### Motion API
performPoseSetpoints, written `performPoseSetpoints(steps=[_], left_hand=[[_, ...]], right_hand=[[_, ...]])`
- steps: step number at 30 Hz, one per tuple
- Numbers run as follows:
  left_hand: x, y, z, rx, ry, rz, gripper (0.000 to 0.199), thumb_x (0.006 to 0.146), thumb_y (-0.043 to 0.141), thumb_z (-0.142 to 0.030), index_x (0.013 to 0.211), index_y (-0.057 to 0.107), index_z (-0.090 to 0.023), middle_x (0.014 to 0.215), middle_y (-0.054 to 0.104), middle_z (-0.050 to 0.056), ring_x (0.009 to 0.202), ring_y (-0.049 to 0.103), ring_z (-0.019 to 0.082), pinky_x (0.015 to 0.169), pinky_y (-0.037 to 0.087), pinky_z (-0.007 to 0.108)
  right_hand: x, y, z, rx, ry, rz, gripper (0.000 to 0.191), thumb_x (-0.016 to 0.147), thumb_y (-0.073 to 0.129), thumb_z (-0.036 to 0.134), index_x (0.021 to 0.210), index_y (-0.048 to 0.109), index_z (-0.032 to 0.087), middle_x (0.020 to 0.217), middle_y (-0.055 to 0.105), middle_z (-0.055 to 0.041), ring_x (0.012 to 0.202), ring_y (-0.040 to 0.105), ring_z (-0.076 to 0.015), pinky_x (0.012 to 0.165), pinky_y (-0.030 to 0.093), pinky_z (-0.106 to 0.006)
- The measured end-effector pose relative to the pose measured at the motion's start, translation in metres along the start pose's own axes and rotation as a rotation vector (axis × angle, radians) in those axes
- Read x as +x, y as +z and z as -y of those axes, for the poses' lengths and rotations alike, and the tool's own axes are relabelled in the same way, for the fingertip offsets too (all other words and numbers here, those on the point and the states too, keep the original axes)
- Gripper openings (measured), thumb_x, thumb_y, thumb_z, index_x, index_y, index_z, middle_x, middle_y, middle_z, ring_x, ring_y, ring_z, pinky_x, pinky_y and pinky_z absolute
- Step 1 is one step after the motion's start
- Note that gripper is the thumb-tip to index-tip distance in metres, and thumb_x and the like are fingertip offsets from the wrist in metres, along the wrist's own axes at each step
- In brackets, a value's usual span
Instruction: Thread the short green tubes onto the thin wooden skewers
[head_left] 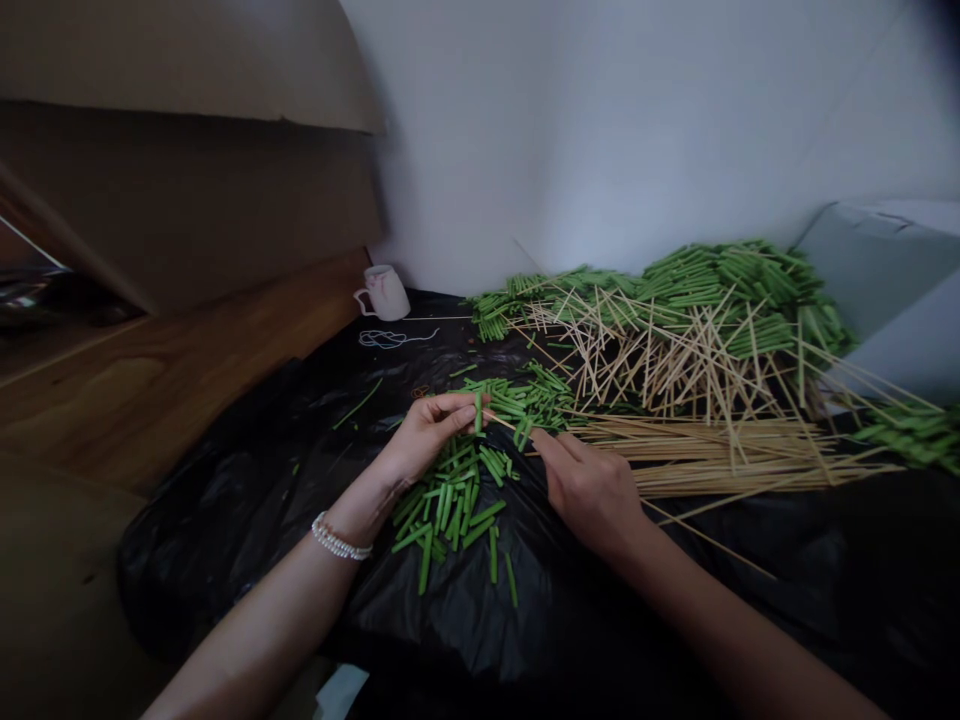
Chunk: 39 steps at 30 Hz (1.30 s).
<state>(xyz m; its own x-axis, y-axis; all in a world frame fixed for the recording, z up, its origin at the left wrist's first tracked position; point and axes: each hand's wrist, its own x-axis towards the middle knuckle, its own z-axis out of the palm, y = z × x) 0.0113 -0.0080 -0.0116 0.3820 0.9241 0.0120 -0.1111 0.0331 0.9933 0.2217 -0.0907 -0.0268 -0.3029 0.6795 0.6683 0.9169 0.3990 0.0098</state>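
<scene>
My left hand [427, 430], with a beaded bracelet at its wrist, pinches a short green stem piece [478, 412] upright between thumb and fingers. My right hand [592, 485] is closed on a thin wooden skewer [501, 421], whose far end meets the piece in my left hand. Another green piece [523, 433] sits on the skewer by my right fingertips. Cut green pieces [450, 500] lie loose on the black plastic sheet [450, 630] under my hands, and more are heaped just beyond them. Bare skewers [705, 450] lie in a bundle right of my right hand.
Skewers threaded with green pieces [690, 280] are piled against the wall. A mug [386, 293] and a coil of white string [386, 339] stand at the back left. Cardboard [195, 200] rises at left, a pale box [885, 260] at right.
</scene>
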Motion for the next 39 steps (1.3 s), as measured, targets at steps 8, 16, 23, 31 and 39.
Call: performPoseSetpoints(steps=[8,16,23,31,39], left_hand=[[0.000,0.000,-0.001,0.026,0.017,0.026,0.033,0.077,0.072,-0.034,0.104,0.073,-0.015,0.088,0.074,0.007,0.075,0.063,0.014,0.078,0.047,0.026],[0.000,-0.002,-0.001,0.100,0.020,0.021,0.032,0.076,0.073,-0.036,0.100,0.074,-0.014,0.086,0.075,0.007,0.078,0.066,0.016,0.080,0.049,0.028],[-0.003,0.002,-0.004,0.174,0.016,0.014,0.031,0.075,0.073,-0.035,0.099,0.074,-0.014,0.089,0.075,0.007,0.082,0.068,0.019,0.082,0.050,0.030],[-0.002,0.006,-0.004,0.035,0.022,-0.012,0.030,0.072,0.077,-0.034,0.094,0.073,-0.015,0.083,0.074,0.006,0.071,0.064,0.013,0.070,0.048,0.024],[-0.001,0.009,-0.003,-0.038,-0.004,-0.019,0.022,0.068,0.080,-0.032,0.074,0.072,-0.012,0.069,0.069,0.004,0.065,0.059,0.011,0.066,0.045,0.023]], right_hand=[[0.000,0.000,0.000,-0.013,0.006,0.023,0.033,0.085,0.045,0.011,0.110,0.066,0.017,0.071,0.064,0.0006,0.057,0.054,-0.0113,0.055,0.030,-0.027],[-0.001,0.001,0.001,0.013,0.007,0.038,0.033,0.085,0.044,0.010,0.110,0.066,0.015,0.071,0.064,0.0004,0.058,0.055,-0.0115,0.054,0.031,-0.027],[-0.002,0.002,0.003,0.011,0.013,0.082,0.032,0.085,0.045,0.009,0.109,0.066,0.014,0.073,0.065,-0.0005,0.058,0.055,-0.0117,0.055,0.032,-0.027],[-0.001,0.002,0.002,0.048,0.036,0.069,0.032,0.087,0.044,0.011,0.111,0.065,0.015,0.073,0.064,-0.0003,0.060,0.057,-0.0125,0.055,0.033,-0.027],[-0.002,0.002,0.004,0.091,0.049,0.071,0.032,0.088,0.042,0.011,0.110,0.065,0.014,0.071,0.063,-0.0004,0.060,0.056,-0.0123,0.056,0.035,-0.026]])
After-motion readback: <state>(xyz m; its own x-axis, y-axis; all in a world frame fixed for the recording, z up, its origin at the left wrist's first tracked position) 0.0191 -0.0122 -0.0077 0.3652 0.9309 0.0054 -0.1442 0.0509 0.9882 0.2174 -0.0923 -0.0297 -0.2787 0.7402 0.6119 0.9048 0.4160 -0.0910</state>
